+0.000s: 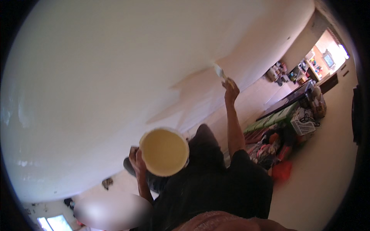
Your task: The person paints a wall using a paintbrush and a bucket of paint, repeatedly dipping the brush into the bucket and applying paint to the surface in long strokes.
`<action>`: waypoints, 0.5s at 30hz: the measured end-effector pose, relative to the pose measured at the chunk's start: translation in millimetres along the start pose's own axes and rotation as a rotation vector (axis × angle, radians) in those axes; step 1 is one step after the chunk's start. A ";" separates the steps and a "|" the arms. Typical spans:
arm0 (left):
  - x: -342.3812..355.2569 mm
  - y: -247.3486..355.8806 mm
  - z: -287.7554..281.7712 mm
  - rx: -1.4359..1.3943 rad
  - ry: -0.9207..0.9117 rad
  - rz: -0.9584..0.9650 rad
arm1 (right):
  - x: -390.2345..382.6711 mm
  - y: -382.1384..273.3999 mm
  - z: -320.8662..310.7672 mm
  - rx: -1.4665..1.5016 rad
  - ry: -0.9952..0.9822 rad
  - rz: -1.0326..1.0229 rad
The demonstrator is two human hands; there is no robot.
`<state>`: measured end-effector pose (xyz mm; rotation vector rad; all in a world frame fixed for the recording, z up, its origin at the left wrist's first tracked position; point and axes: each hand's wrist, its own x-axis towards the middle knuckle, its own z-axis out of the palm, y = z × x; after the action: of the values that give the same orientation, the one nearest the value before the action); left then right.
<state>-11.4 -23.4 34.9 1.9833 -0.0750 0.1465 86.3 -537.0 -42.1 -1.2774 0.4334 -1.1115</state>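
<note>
My left hand [137,158] is closed on the left rim of a round bucket [187,151], held in front of my dark clothing. Pale yellow paint [163,152] shows inside it. Up and to the right, my right hand [231,90] grips a paintbrush [219,71] by its handle. The brush's pale tip is at the large cream wall [115,65], touching it or very near. Shadows of my arm and the brush fall on the wall to the left of the brush.
On the right, a green-edged piece of furniture [266,121] stands near a white plastic basket [303,126] and piled clothes [266,148]. A red item [281,171] lies below them. A bright opening [331,54] is at the far right, a window [55,223] at the lower left.
</note>
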 end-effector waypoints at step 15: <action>2.8 -0.3 5.3 -0.184 0.085 0.060 | -83.4 -208.6 40.9 0.247 -0.518 0.178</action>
<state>-8.2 -28.0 32.9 1.7895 -0.0894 0.2539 -5.1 -423.5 133.7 -1.2245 0.0169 -0.6284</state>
